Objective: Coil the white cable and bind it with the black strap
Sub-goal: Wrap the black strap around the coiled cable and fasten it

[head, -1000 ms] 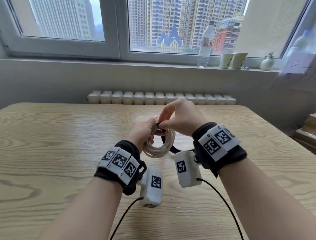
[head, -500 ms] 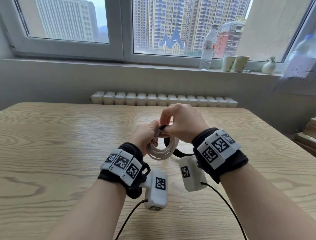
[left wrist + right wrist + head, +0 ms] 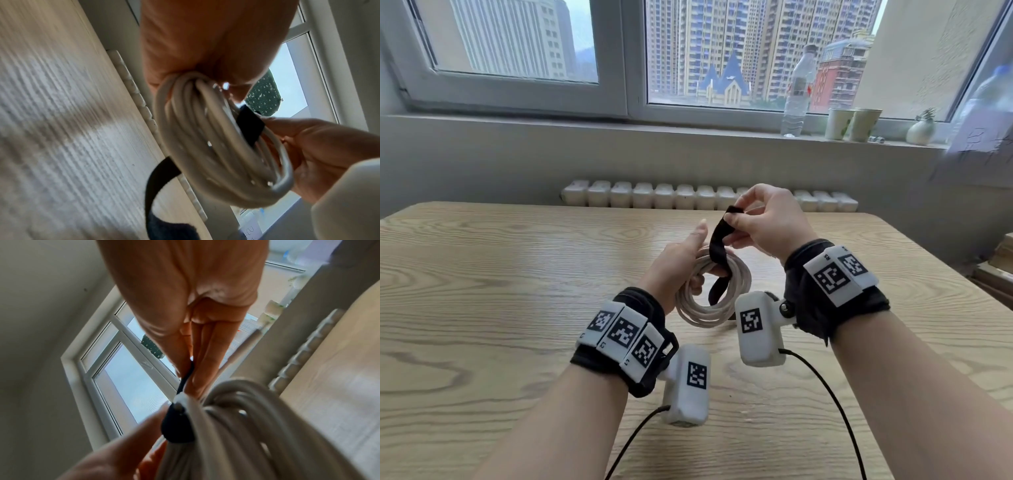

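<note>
Since the earlier frames the right hand (image 3: 767,222) has lifted away from the left hand (image 3: 678,267), drawing the strap (image 3: 719,240) up out of the knot of fingers where both hands were pressed together. Now the strap's free end stands above the cable (image 3: 714,298), pinched between the right thumb and forefinger, and the band runs down from that pinch, over the top of the coil and through its middle, its lower end hanging inside the ring below the right fingers.

The left hand grips the coil's left side, fingers curled round the bundled turns while the thumb points up beside the strap. In the left wrist view the strap (image 3: 249,126) crosses the turns of the cable (image 3: 216,146) just beside the right hand's fingers (image 3: 298,129), and its long tail (image 3: 156,181) hangs down toward the counter (image 3: 517,308). The right wrist view shows the strap (image 3: 186,378) stretched from the closed fingertips down to the cable (image 3: 236,426), close against the left fingers.

The coiling looks finished: the turns lie together in a neat ring held above the counter. The binding is only begun; the strap is threaded and drawn up, but I judge it not yet wrapped tight or fastened. The coil could loosen if the left grip slackens.
</note>
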`<control>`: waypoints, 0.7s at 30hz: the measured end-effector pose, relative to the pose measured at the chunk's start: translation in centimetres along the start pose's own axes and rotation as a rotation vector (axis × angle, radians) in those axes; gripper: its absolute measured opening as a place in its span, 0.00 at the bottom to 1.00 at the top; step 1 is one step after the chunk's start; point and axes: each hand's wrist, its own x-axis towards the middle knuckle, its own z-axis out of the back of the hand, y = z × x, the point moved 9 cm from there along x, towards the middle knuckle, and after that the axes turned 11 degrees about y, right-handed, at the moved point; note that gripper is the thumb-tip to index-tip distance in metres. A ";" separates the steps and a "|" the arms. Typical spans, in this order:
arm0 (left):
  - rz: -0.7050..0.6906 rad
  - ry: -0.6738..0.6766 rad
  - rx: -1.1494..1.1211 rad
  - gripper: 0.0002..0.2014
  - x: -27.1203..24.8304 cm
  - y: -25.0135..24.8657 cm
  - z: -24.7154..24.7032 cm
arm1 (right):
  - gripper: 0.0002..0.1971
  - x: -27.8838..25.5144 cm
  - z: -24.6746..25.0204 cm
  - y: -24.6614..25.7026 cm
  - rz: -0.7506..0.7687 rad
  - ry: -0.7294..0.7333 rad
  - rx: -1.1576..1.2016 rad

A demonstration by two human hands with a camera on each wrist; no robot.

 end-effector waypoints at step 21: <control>-0.215 -0.182 -0.152 0.13 0.4 -1.3 2.3 | 0.11 0.7 -0.2 -4.7 -0.135 0.091 0.006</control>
